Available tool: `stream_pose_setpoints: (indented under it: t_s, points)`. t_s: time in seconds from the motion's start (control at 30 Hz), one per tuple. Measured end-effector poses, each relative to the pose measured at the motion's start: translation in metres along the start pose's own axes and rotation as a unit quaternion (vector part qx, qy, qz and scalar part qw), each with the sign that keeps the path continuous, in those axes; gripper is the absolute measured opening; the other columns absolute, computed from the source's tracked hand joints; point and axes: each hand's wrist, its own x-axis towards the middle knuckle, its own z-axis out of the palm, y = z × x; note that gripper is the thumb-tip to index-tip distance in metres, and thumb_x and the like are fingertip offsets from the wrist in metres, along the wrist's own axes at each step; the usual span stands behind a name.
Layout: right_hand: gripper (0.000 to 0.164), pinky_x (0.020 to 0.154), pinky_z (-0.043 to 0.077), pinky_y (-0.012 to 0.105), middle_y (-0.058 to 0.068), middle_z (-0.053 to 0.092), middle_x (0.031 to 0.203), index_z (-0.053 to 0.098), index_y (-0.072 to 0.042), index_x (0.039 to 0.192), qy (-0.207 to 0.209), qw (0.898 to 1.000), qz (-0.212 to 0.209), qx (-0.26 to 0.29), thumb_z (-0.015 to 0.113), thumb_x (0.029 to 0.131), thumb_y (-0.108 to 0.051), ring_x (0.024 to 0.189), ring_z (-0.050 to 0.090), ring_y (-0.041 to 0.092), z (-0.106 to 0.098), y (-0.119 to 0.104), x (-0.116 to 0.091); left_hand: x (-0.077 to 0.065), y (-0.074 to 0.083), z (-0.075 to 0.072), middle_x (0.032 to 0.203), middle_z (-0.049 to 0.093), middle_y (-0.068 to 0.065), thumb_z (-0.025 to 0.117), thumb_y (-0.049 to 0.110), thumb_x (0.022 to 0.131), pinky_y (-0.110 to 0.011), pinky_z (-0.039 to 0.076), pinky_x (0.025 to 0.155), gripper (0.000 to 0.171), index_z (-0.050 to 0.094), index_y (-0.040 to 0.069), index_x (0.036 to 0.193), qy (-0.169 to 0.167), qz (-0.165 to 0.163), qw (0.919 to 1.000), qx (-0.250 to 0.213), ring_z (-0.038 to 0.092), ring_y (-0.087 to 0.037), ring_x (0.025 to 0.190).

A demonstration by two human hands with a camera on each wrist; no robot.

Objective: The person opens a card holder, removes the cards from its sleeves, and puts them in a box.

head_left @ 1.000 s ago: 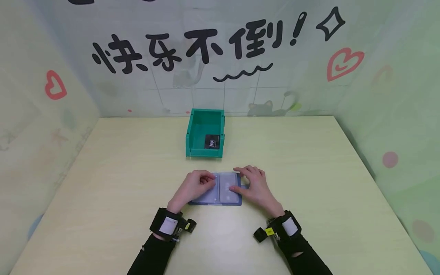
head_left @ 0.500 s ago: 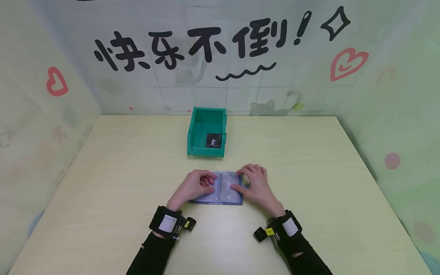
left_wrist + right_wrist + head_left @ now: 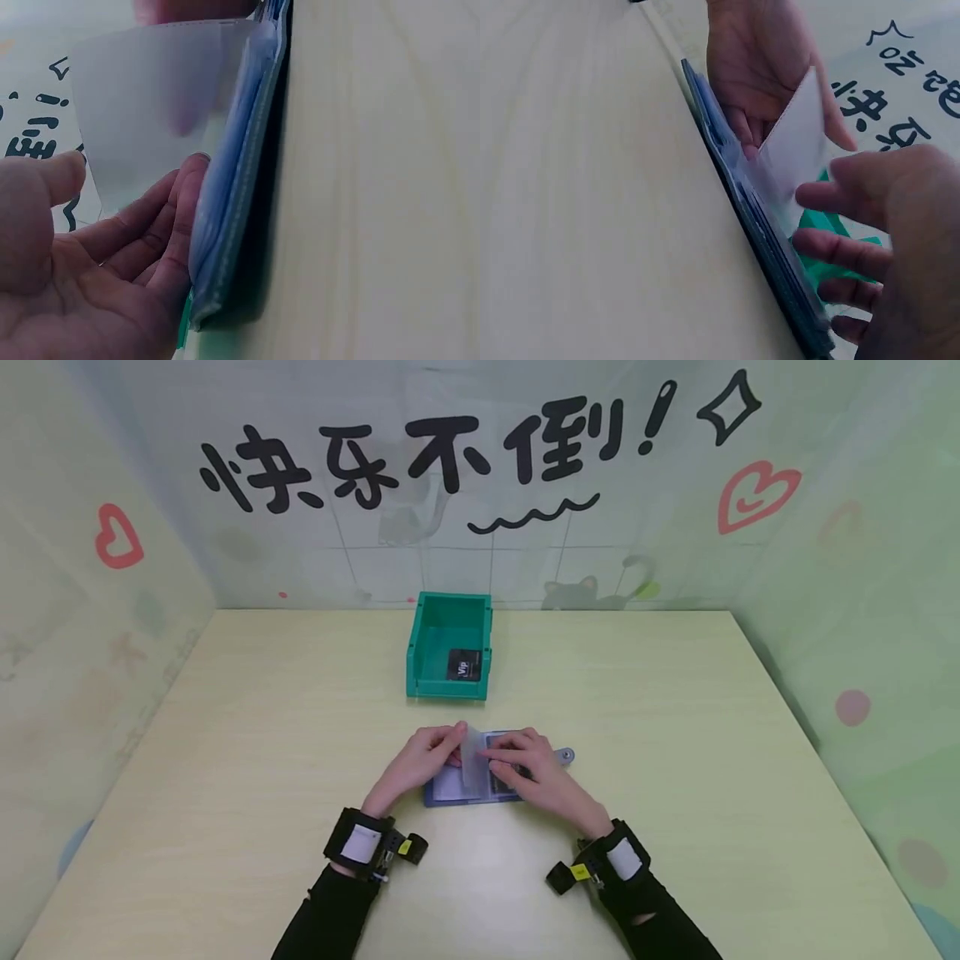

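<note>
A blue card holder [image 3: 450,802] lies spread out on the table, with clear plastic sleeve pages and a snap strap [image 3: 567,756] sticking out at its right. One translucent sleeve page [image 3: 472,764] stands raised near the middle. My left hand [image 3: 414,767] is at the holder's left half; in the left wrist view its fingers [image 3: 169,232] rest against the left stack of pages, thumb held apart. Over the right half is my right hand [image 3: 536,777], its fingers [image 3: 847,255] spread loosely beside the raised page in the right wrist view. Something dark shows beneath it on the right side.
Behind the holder stands a green plastic bin [image 3: 447,689] with a black card [image 3: 464,665] marked "Vip" inside. A printed backdrop [image 3: 375,547] rises at the table's far edge, and the light wooden table [image 3: 225,735] extends to both sides.
The sleeve page that lay flat on the right has been lifted and turned leftward to stand up. My right hand has moved left over the holder, and the strap has come into sight.
</note>
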Motion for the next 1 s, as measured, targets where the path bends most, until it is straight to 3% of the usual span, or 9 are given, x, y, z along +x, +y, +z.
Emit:
stream_pose_setpoints:
  t_s: [0.1,0.23,0.47,0.6,0.67,0.73,0.87,1.0]
  points:
    - [0.031,0.095,0.036,0.044,0.007,0.059,0.114,0.073,-0.015,0.124,0.000,0.999,0.014,-0.033,0.070,0.094,-0.019,0.109,0.045,0.025,0.005,0.005,-0.003,-0.001,0.000,-0.002,0.075,0.057,-0.003,0.052,0.034,0.105,-0.024,0.040,0.066,0.039,0.068,0.000,0.095,0.015,-0.001,0.9997,0.020,0.052,-0.014,0.071]
    - [0.042,0.100,0.037,0.047,0.007,0.053,0.124,0.069,-0.014,0.129,0.004,0.997,0.051,-0.064,0.074,0.090,-0.029,0.117,0.042,0.027,0.001,0.009,-0.005,-0.004,0.003,-0.003,0.077,0.064,-0.008,0.068,0.017,0.095,-0.022,0.043,0.062,0.021,0.070,-0.003,0.102,0.058,0.003,0.9964,0.062,0.055,-0.014,0.068]
    - [0.060,0.098,0.034,0.048,0.008,0.054,0.133,0.065,-0.012,0.135,0.015,0.990,0.103,-0.090,0.078,0.084,-0.041,0.120,0.044,0.029,-0.011,0.017,-0.009,-0.009,0.010,0.000,0.080,0.065,-0.011,0.078,0.012,0.087,-0.027,0.044,0.062,0.046,0.062,0.000,0.128,0.140,-0.026,0.9811,0.131,0.058,-0.019,0.070]
    - [0.065,0.098,0.033,0.048,0.008,0.054,0.132,0.064,-0.013,0.136,0.014,0.990,0.114,-0.081,0.079,0.082,-0.044,0.119,0.044,0.029,-0.013,0.018,-0.009,-0.011,0.015,0.005,0.099,0.061,-0.013,0.079,0.010,0.086,-0.036,0.050,0.075,0.051,0.059,0.003,0.132,0.166,-0.024,0.9683,0.185,0.056,-0.026,0.092]
    - [0.065,0.098,0.033,0.049,0.008,0.054,0.132,0.063,-0.013,0.136,0.016,0.989,0.119,-0.084,0.079,0.081,-0.045,0.118,0.044,0.029,-0.011,0.019,-0.009,-0.012,0.018,0.008,0.108,0.058,-0.015,0.078,0.007,0.086,-0.041,0.051,0.084,0.045,0.062,0.003,0.128,0.162,-0.008,0.9671,0.196,0.053,-0.029,0.102]
    - [0.066,0.098,0.033,0.049,0.008,0.054,0.132,0.063,-0.014,0.137,0.019,0.988,0.123,-0.091,0.080,0.081,-0.046,0.118,0.044,0.028,-0.010,0.020,-0.010,-0.012,0.019,0.013,0.110,0.059,-0.015,0.076,0.006,0.087,-0.042,0.051,0.089,0.037,0.066,0.002,0.123,0.141,0.012,0.9714,0.191,0.053,-0.029,0.104]
    - [0.067,0.099,0.032,0.049,0.009,0.053,0.130,0.063,-0.015,0.137,0.025,0.987,0.125,-0.093,0.081,0.080,-0.047,0.118,0.043,0.029,-0.007,0.021,-0.010,-0.011,0.021,0.021,0.101,0.064,-0.011,0.072,0.008,0.091,-0.037,0.051,0.085,0.024,0.070,0.001,0.115,0.086,0.035,0.9827,0.160,0.056,-0.022,0.092]
    - [0.067,0.098,0.032,0.050,0.010,0.052,0.128,0.062,-0.017,0.135,0.028,0.987,0.127,-0.092,0.081,0.079,-0.048,0.117,0.042,0.030,-0.006,0.019,-0.009,-0.011,0.020,0.025,0.098,0.065,-0.010,0.072,0.011,0.093,-0.034,0.051,0.082,0.024,0.070,0.000,0.114,0.071,0.029,0.9847,0.156,0.055,-0.019,0.088]
